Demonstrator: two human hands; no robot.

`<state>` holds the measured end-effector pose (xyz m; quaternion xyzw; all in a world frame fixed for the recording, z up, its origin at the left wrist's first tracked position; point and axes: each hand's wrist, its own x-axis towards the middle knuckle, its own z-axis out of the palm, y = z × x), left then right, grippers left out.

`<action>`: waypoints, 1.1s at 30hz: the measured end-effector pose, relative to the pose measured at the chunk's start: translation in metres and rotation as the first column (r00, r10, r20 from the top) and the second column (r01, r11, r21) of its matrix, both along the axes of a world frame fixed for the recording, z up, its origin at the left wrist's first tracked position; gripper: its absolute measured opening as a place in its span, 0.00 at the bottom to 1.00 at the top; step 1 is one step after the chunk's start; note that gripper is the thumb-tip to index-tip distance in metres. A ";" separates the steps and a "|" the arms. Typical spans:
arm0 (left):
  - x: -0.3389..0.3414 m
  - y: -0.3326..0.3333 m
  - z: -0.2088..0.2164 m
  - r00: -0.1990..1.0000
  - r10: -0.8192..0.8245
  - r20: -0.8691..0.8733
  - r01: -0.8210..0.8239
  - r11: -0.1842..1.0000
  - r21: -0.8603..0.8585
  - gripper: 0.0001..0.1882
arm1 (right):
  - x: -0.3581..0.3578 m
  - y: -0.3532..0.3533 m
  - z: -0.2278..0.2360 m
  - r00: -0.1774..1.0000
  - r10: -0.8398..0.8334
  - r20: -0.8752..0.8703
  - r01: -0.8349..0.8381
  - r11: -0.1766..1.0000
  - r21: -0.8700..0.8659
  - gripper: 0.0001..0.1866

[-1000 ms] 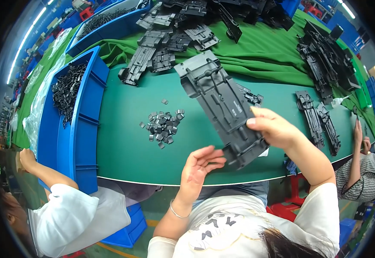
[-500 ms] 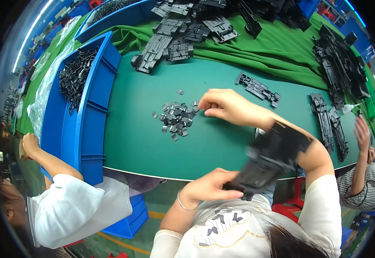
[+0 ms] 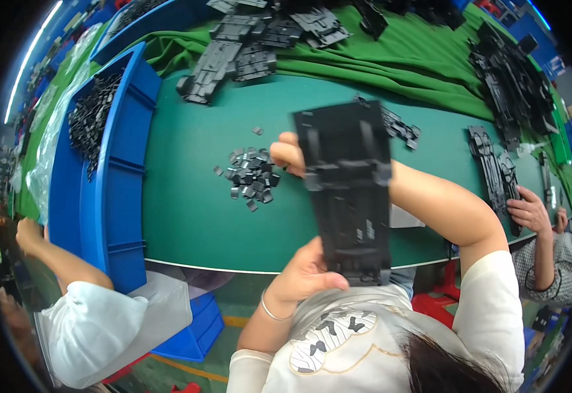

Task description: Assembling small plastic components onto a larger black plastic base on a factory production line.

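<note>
In my left hand [image 3: 307, 274] is a long black plastic chassis part [image 3: 348, 196], gripped at its near end with the thumb over the edge. It is raised upright above the table, its broad face showing, and blurred a little. Behind it, my right hand [image 3: 288, 154] is partly hidden; the fingers that show are curled, and I cannot make out what they hold. Those fingers are at the right edge of a pile of small black clips [image 3: 250, 173] on the green table [image 3: 233, 239].
Left stands a blue bin [image 3: 125, 177] of small black parts [image 3: 93, 118]. More black chassis parts [image 3: 227, 49] lie on green cloth [image 3: 423, 78] at the back. Further right are two slim chassis [image 3: 489, 164], touched by another person's hand [image 3: 528, 208]. Another person [image 3: 96, 327] sits left.
My left hand has swung the chassis part up and leftward, so it now covers part of my right hand and forearm. At right, another person's hand has come down onto a slim chassis.
</note>
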<state>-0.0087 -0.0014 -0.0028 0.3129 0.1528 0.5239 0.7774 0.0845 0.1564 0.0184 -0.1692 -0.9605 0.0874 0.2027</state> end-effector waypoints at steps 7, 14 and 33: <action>0.000 -0.001 -0.003 0.980 0.196 -0.024 -0.197 0.980 -0.022 0.43 | 0.090 -0.029 0.054 0.903 -0.426 0.057 0.264 0.445 -0.856 0.05; 0.001 0.003 0.006 0.977 0.112 -0.181 -0.108 0.994 0.030 0.39 | 0.135 -0.065 0.041 0.778 -0.628 -0.016 0.014 0.043 -0.999 0.09; 0.012 0.005 0.008 0.901 0.164 -0.401 -0.159 0.986 0.046 0.32 | 0.134 -0.082 0.030 0.882 -0.470 -0.031 0.452 0.863 -0.224 0.08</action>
